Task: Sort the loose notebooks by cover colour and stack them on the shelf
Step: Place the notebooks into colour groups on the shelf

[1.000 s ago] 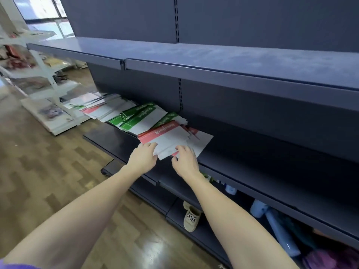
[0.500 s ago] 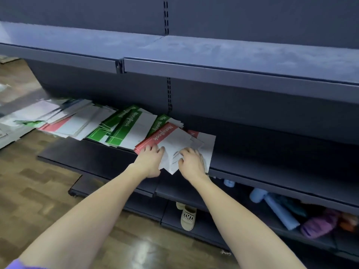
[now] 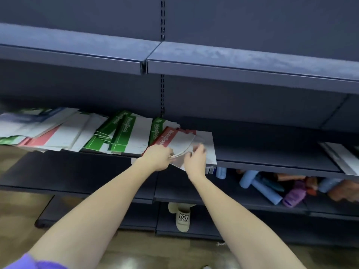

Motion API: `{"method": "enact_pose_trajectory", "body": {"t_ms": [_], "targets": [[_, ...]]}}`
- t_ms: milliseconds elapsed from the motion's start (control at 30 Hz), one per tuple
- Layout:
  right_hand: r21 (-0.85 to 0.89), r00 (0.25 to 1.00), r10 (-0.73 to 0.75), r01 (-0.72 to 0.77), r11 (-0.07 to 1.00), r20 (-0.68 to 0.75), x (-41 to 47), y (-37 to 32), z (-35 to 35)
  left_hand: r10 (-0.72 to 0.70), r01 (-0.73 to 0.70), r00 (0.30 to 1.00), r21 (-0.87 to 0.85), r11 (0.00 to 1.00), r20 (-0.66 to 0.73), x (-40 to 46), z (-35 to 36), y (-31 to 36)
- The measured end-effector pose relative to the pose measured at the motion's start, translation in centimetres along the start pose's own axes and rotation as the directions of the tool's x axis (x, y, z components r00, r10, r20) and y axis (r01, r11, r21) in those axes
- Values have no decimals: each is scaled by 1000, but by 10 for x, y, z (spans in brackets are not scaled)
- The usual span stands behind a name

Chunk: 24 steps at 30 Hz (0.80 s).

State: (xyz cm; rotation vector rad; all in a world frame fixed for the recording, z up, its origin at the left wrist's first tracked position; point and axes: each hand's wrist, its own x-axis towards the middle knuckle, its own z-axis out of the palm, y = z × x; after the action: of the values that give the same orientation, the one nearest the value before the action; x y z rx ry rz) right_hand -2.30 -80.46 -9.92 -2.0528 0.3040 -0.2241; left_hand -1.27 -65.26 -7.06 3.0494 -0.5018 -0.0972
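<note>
Now red notebook (image 3: pixel 175 139) (bent) in left hand (image 3: pixel 157 157)

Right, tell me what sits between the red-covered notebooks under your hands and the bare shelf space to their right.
Nothing visible does. The red-covered notebooks lie at the dark metal shelf front edge, the left hand gripping their near edge and the right hand on them; the shelf surface beside them shows bare up to white notebooks far right.

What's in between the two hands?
In the head view, the bent front edge of the red notebooks lies between the left hand and the right hand; the left hand pinches it.
</note>
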Motion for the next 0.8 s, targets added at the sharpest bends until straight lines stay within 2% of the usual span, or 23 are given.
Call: {"method": "enact_pose_trajectory", "body": {"t_ms": [33, 67, 100, 133, 300, 367, 567, 667, 800], "targets": [[146, 986, 169, -169, 975, 16, 0, -4, 5, 14, -13, 1000, 32, 999, -13, -2, 2, 1], [293, 947, 308, -321, 901, 90, 1, -7, 9, 29, -28, 999, 60, 998, -18, -5, 5, 3], [384, 905, 386, -425, 820, 177, 0, -8, 14, 33, -32, 999, 70, 997, -13, -7, 8, 3], [411, 884, 407, -467, 783, 230, 0, -9, 18, 25, -25, 1000, 55, 998, -6, -11, 10, 0], [304, 863, 442, -502, 810, 245, 1, -7, 18, 54, -49, 997, -82, 995, 62, -26, 14, -20], [224, 860, 462, -505, 834, 218, 2, -9, 22, 63, -58, 997, -139, 989, 36, -34, 15, -29], [280, 857, 477, -514, 810, 194, 4, -19, 32, -13, -3, 999, -402, 916, -36, -40, 15, -47], [275, 867, 464, -498, 823, 181, 1, -21, 29, 5, -38, 997, -408, 912, -82, -42, 9, -47], [233, 887, 444, -462, 855, 131, 2, -14, 18, -73, 15, 985, -350, 937, -154, -39, 4, -48]]}}
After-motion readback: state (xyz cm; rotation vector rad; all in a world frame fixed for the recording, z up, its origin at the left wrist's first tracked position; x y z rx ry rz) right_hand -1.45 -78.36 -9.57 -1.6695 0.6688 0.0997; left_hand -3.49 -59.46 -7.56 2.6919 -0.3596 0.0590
